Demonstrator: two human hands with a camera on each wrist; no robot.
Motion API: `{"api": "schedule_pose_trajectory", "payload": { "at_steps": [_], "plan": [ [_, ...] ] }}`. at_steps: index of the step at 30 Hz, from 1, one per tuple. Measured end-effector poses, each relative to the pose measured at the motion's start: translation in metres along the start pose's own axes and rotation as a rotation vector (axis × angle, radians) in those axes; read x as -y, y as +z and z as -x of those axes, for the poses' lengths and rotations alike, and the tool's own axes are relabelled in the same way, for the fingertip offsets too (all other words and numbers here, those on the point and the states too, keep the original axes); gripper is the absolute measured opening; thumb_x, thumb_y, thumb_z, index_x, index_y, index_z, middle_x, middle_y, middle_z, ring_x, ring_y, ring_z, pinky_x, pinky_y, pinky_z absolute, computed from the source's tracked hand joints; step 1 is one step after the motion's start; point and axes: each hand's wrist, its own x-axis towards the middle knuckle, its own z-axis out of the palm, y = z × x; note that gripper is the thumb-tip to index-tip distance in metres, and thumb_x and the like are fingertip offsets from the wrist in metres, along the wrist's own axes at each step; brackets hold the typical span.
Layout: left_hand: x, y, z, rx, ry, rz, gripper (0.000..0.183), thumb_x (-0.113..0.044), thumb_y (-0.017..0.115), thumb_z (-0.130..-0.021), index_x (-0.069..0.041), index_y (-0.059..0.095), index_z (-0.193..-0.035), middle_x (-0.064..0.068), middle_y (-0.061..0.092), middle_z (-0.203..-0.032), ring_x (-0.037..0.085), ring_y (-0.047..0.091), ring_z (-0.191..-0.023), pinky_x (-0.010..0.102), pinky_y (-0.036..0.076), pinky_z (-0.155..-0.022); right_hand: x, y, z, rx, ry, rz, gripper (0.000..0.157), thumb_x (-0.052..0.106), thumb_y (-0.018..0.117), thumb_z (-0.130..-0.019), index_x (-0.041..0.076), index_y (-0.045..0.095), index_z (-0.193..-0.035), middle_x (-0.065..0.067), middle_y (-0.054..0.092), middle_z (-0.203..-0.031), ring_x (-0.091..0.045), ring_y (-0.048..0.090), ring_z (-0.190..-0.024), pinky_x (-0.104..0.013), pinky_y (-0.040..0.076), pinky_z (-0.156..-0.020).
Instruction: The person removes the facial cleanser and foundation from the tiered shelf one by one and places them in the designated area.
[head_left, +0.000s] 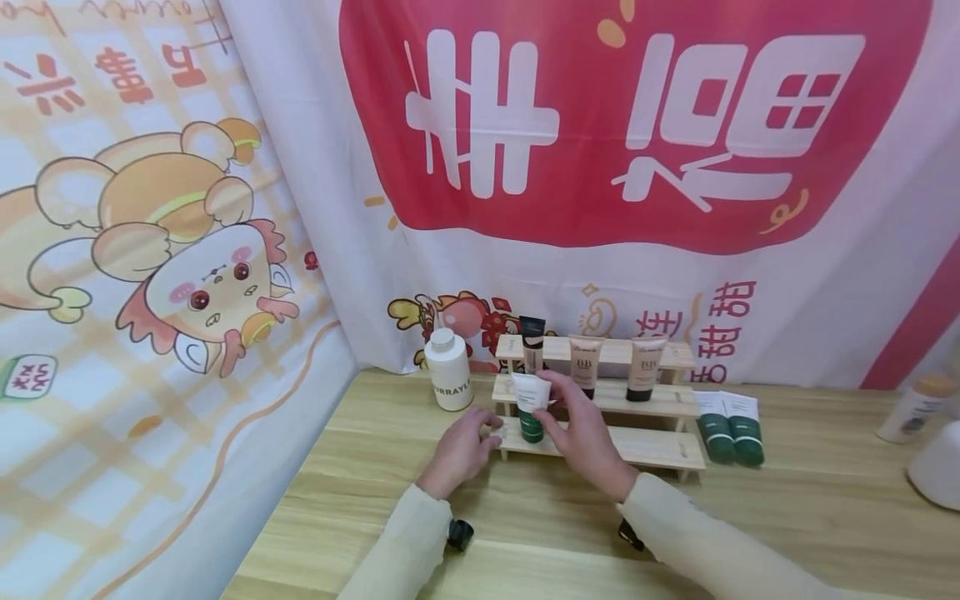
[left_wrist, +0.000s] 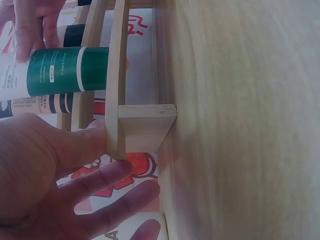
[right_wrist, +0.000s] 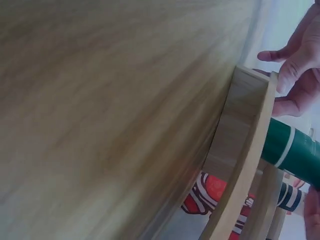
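Observation:
My right hand (head_left: 588, 429) pinches a white-and-green squeeze tube (head_left: 531, 393) between thumb and fingers. The tube stands cap-down on the lowest tier, near the left end of a three-tier wooden display shelf (head_left: 645, 447). At that end, my left hand (head_left: 467, 443) pinches the lowest board (left_wrist: 116, 75) with thumb and index finger, the other fingers spread. On the upper tiers stand a beige tube with a black top end (head_left: 533, 357) and two pinkish BB cream tubes, one in the middle (head_left: 585, 360) and another further right (head_left: 643, 371).
A white bottle (head_left: 449, 375) stands left of the shelf. Two white-and-green tubes (head_left: 718, 429) lie side by side at its right. Further right are a tan-capped bottle (head_left: 913, 410) and a white rounded object (head_left: 937, 467). Printed cloth (head_left: 465, 267) hangs behind the wooden table (head_left: 330, 492).

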Motion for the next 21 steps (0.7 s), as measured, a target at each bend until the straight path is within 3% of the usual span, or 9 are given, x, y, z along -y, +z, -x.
{"api": "schedule_pose_trajectory", "payload": {
  "at_steps": [5, 11, 21],
  "plan": [
    [-0.001, 0.001, 0.0, -0.005, 0.014, 0.001, 0.022, -0.013, 0.068, -0.087, -0.011, 0.064, -0.109, 0.003, 0.056, -0.109, 0.016, 0.056, -0.084, 0.035, 0.049, -0.076, 0.009, -0.006, 0.003, -0.045, -0.044, -0.001, 0.056, 0.001, 0.071, -0.082, 0.013, 0.048, -0.132, 0.001, 0.057, -0.111, -0.013, 0.059, -0.086, -0.033, 0.053, -0.072],
    [0.001, 0.002, 0.001, -0.023, 0.029, -0.006, 0.023, -0.013, 0.069, -0.086, -0.012, 0.064, -0.109, 0.001, 0.056, -0.109, 0.015, 0.057, -0.082, 0.034, 0.049, -0.074, 0.026, -0.037, 0.007, -0.111, -0.131, -0.071, 0.061, -0.005, 0.072, -0.079, 0.009, 0.048, -0.133, -0.002, 0.061, -0.1, -0.017, 0.061, -0.084, -0.039, 0.054, -0.069],
    [0.004, 0.004, 0.002, -0.046, 0.053, -0.025, 0.022, -0.014, 0.068, -0.087, -0.012, 0.064, -0.108, 0.004, 0.057, -0.113, 0.024, 0.058, -0.098, 0.043, 0.047, -0.087, 0.019, -0.113, 0.03, -0.251, -0.233, 0.05, 0.071, -0.017, 0.076, -0.065, -0.002, 0.05, -0.129, -0.005, 0.062, -0.098, -0.013, 0.06, -0.082, -0.016, 0.049, -0.077]
  ]
}}
